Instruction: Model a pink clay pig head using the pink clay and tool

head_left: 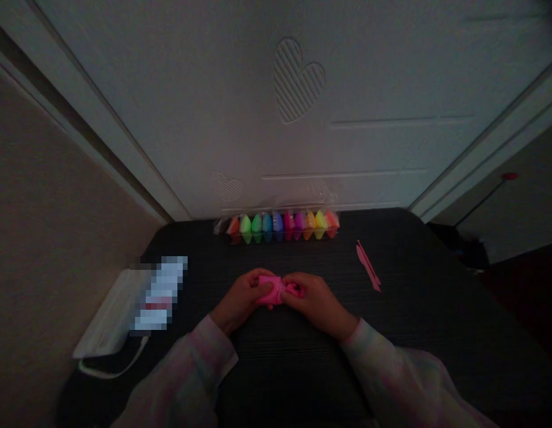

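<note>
A packet of pink modelling clay (270, 290) is held between my two hands, just above the dark table. My left hand (241, 298) grips its blocky left part, thumb on top and fingers behind. At the packet's right end, my right hand (319, 302) pinches it where clear wrapper seems gathered. A pink curled bit shows under those fingers; whether it is clay or wrapper I cannot tell. Farther back lies a row of coloured clay packets (278, 226) in clear plastic. To the right of my hands are slim pink modelling tools (367, 266), side by side.
On the left of the dark table (267, 371), a blurred-out phone-like thing (162, 294) lies against a white object (109, 318) with a white cable or strap (119, 374). A white door with raised hearts (298, 80) stands behind the table; a wall rises at left.
</note>
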The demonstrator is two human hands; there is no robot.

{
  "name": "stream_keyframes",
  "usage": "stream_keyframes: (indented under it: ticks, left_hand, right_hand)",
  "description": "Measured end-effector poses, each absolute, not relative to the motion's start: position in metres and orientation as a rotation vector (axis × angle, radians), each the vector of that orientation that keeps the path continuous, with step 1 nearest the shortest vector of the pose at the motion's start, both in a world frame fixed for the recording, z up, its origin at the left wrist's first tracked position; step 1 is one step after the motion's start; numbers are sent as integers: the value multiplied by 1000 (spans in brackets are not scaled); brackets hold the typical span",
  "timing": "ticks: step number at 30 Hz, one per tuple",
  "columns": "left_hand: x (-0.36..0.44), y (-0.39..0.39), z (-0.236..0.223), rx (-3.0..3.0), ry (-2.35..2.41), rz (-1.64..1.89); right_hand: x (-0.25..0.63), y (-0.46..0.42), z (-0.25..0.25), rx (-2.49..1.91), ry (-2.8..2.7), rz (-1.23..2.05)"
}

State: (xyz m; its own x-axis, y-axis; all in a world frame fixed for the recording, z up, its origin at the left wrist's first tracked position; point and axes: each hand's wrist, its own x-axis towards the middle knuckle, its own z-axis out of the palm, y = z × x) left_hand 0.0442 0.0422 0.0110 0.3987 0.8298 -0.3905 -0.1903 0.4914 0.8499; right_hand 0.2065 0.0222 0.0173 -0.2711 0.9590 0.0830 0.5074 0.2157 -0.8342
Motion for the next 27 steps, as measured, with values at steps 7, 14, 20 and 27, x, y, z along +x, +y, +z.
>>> stream_keyframes:
  ticks: [7,14,20,27]
  left_hand:
    - [41,46,18,880,958,698]
    - [25,54,18,878,953,658]
    - [23,56,25,910,1041,720]
    - [13,66,18,919,1242,901]
  right_hand:
    - [213,25,18,-1291,-1869,1059]
    - [216,25,26,-1295,-1693,1323]
    - [216,26,26,-1176,-1368,1564]
    - [222,23,30,-879,-762,1730]
